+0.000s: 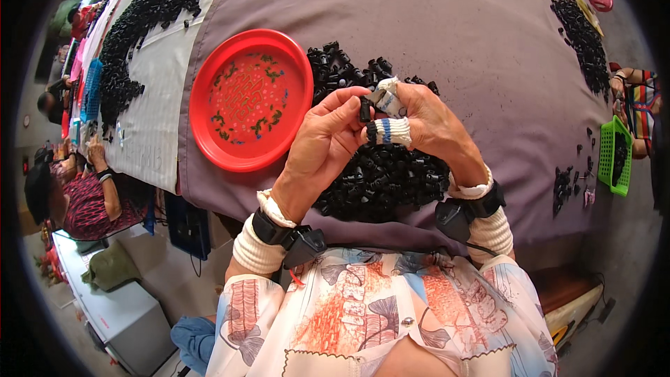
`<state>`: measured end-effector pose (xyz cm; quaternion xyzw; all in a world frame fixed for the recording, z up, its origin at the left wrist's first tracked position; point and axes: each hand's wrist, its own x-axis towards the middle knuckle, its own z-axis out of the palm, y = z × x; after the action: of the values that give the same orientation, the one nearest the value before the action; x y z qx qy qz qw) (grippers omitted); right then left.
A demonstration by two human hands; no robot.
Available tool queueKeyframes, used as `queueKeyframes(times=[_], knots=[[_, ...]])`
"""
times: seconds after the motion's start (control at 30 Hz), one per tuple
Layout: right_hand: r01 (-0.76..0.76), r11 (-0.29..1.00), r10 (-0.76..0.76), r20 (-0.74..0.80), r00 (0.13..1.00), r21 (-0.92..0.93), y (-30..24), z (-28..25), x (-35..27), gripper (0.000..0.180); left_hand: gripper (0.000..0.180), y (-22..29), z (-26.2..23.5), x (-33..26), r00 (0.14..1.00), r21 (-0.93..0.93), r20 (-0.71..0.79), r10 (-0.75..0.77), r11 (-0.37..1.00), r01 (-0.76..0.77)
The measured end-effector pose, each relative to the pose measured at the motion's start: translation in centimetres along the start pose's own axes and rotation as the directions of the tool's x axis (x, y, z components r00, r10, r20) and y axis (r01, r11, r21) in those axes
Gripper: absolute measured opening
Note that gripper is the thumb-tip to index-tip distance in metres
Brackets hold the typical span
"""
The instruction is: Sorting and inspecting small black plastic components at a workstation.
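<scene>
Over a pile of small black plastic parts [391,181], both hands meet at chest height. A single black cylindrical plastic part [364,109] is pinched between the thumb and fingers of my left hand [322,136]. My right hand [436,122] closes on the same part from the other side. White knitted finger sleeves [389,131] with blue stripes cover its thumb and forefinger. The exact contact of the right fingertips is partly hidden. Left of the hands lies a round red plastic tray [202,115] with a floral pattern, showing no parts in it.
A mauve cloth [447,7] covers the table. More black parts lie in heaps at the far left [118,63] and far right [583,42]. A green basket [606,143] stands at the right edge. Other people [91,199] sit along the left and right sides.
</scene>
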<state>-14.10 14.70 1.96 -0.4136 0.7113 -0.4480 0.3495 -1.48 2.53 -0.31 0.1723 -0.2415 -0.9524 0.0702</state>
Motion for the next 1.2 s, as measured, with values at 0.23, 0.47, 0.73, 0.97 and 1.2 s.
queueKeyframes(times=[0.23, 0.47, 0.73, 0.97, 1.2], knots=[[-0.019, 1.000, 0.018, 0.023, 1.000, 0.019, -0.1, 0.1, -0.1, 0.038, 0.019, 0.0, -0.1, 0.1, 1.000, 0.020, 0.026, -0.005, 1.000, 0.004], [-0.054, 0.996, 0.051, 0.045, 0.998, 0.074, 0.3, 0.2, -0.1, 0.037, 0.019, -0.2, 0.2, 0.1, 0.999, 0.081, -0.017, 0.035, 0.996, -0.034], [0.001, 0.999, -0.004, 0.066, 0.998, 0.046, 0.5, 0.4, 0.0, 0.034, 0.021, -0.1, 0.7, -0.1, 0.998, 0.106, -0.047, 0.041, 0.994, -0.036], [0.101, 0.995, -0.100, 0.048, 0.994, -0.015, 1.4, 0.6, 0.1, 0.032, 0.020, -0.4, 0.5, 0.1, 0.998, 0.104, -0.045, 0.037, 0.994, -0.032], [0.032, 0.996, -0.035, 0.029, 0.999, 0.089, 1.1, 0.6, -0.1, 0.031, 0.021, -0.4, -0.2, 0.4, 1.000, 0.066, 0.010, 0.014, 0.998, -0.015]])
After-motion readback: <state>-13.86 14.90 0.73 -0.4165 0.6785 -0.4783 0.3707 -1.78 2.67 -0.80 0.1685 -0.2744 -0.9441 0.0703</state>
